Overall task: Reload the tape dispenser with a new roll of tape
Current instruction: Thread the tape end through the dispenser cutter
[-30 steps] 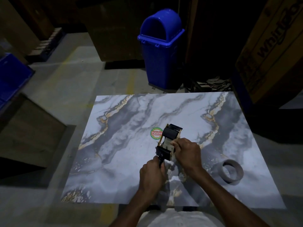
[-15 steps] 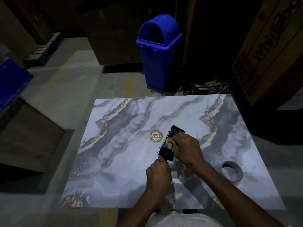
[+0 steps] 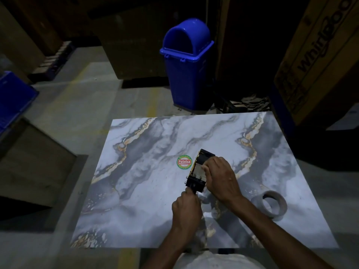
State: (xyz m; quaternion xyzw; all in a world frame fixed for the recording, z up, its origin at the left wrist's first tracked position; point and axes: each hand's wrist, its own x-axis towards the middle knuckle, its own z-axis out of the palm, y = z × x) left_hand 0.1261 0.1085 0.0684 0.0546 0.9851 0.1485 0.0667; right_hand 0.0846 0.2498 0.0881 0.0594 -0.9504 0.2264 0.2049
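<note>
A black and tan tape dispenser (image 3: 199, 172) lies at the middle of a marble-patterned tabletop (image 3: 147, 191). My left hand (image 3: 187, 207) is closed around its handle at the near end. My right hand (image 3: 220, 179) rests over the dispenser's right side, fingers curled onto the tan part in its frame; what sits under the fingers is hidden. A ring of tape (image 3: 274, 203), dull grey-brown, lies flat on the table to the right, apart from both hands.
A round red and green sticker (image 3: 184, 162) sits on the tabletop left of the dispenser. Beyond the far edge stands a blue bin (image 3: 186, 65). A large cardboard box (image 3: 318, 59) is at the right, a blue crate (image 3: 11, 100) at the left.
The dispenser has tilted and shifted slightly right and away. My right hand slid further over its frame. The ring of tape has not moved.
</note>
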